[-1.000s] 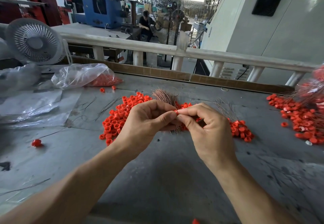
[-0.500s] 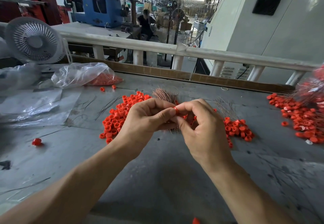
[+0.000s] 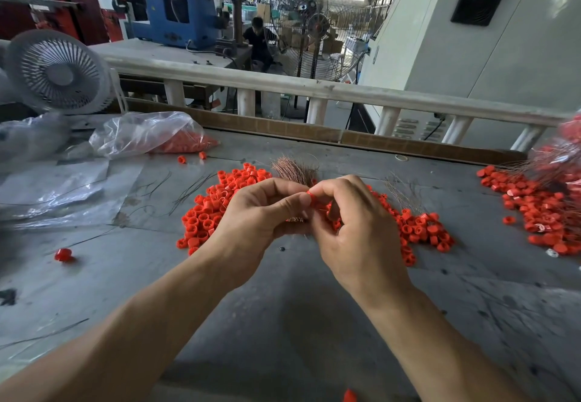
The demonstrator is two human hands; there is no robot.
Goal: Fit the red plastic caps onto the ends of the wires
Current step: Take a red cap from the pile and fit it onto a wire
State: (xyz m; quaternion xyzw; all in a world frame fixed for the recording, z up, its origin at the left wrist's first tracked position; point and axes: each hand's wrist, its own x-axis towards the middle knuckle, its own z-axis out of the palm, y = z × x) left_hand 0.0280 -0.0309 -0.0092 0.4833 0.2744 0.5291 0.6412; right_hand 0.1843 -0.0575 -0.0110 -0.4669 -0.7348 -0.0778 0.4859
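My left hand (image 3: 261,213) grips a bundle of thin copper wires (image 3: 295,167), whose ends fan out above the fist. My right hand (image 3: 355,228) pinches a small red cap (image 3: 309,195) between thumb and forefinger, pressed against my left thumb tip. Both hands meet above a heap of loose red caps (image 3: 217,206) on the grey table (image 3: 283,323). The wire end at the cap is hidden by the fingers.
More loose caps (image 3: 418,231) lie right of my hands. Capped wires are piled at the far right (image 3: 540,209). A clear bag of caps (image 3: 151,134) and plastic sheets sit at the left, behind them a white fan (image 3: 56,71). One stray cap (image 3: 63,254) lies left.
My right hand has curled tighter and risen slightly, bringing the cap against my left thumb. The left hand has stayed in place with the wires.
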